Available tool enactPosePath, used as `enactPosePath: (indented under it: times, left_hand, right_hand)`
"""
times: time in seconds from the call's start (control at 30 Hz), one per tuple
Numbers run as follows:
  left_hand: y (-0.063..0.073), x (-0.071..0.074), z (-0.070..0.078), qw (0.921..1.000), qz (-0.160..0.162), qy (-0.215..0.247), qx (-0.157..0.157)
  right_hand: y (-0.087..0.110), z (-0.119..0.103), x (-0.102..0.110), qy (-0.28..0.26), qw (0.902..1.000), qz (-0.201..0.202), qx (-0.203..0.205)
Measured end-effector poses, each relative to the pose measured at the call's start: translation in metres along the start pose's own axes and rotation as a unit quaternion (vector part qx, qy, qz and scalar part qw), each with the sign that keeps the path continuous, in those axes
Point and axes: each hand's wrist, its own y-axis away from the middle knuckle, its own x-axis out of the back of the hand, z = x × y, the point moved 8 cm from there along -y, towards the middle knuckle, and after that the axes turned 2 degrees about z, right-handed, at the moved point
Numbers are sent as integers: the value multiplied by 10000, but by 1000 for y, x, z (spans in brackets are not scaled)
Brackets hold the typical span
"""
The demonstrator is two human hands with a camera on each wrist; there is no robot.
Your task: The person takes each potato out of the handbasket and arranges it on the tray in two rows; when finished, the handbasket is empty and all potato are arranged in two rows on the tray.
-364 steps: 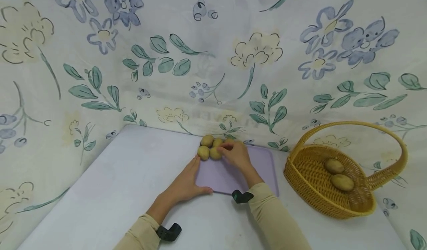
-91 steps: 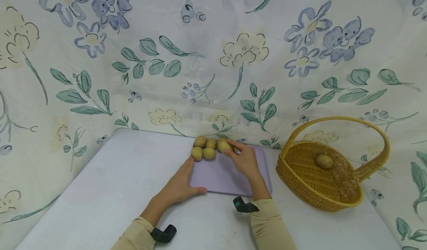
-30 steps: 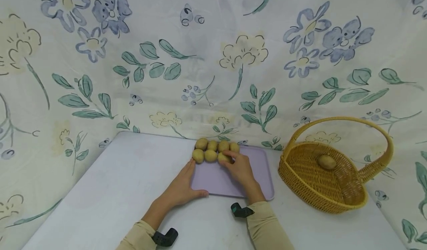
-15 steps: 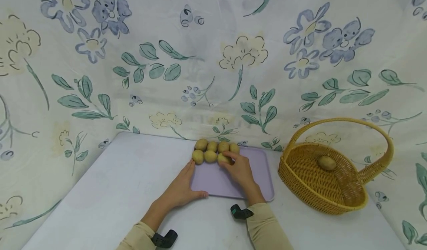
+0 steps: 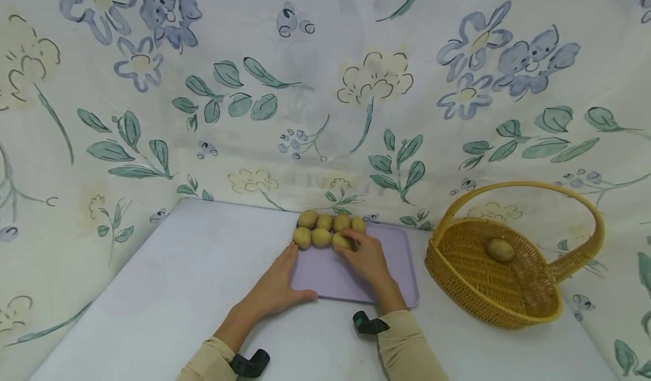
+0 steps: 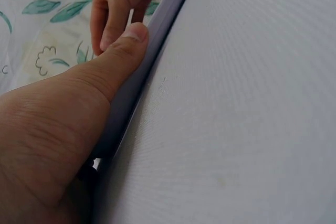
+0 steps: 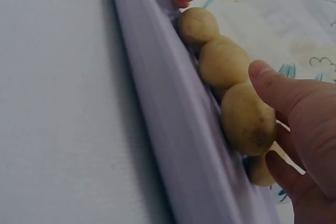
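In the head view my right hand point(image 5: 368, 259) pinches the right-hand potato point(image 5: 342, 242) of the front row, on a lilac tray point(image 5: 328, 273). Left of it in that row sit two more potatoes. A back row of several potatoes point(image 5: 324, 222) runs behind them. The right wrist view shows thumb and fingers about the held potato point(image 7: 247, 121), with a neighbouring potato point(image 7: 223, 61) touching it. My left hand point(image 5: 274, 282) lies along the tray's left side, its straight fingertips near the front-left potato point(image 5: 302, 238). Its thumb point(image 6: 123, 51) rests at the tray's front edge.
A wicker basket point(image 5: 473, 293) with a tall arched handle stands right of the tray, holding one potato point(image 5: 500, 250). The white table point(image 5: 203, 268) meets a flower-printed cloth point(image 5: 315, 92) at the back.
Since the oldest frame, potatoes on the tray have increased and the basket has gone from two potatoes to one. My right hand has moved from the back row to the front row. My left hand stays put.
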Motion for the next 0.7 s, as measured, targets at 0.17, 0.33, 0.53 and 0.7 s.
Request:
enactPosePath:
  times: [0.17, 0.33, 0.53, 0.7]
  left_hand:
    - [1, 1, 1, 10000, -63, 10, 45]
    - [2, 0, -1, 9999, -98, -8, 67]
    - [2, 0, -2, 9999, -82, 38, 51]
    - [0, 0, -3, 10000, -35, -16, 6]
  right_hand:
    - [1, -4, 12, -311, 9994, -82, -118]
    - [1, -9, 27, -713, 9972, -151, -147]
    - [1, -15, 52, -859, 9958, -203, -248]
    - [-1, -19, 79, -1293, 9912, -253, -84]
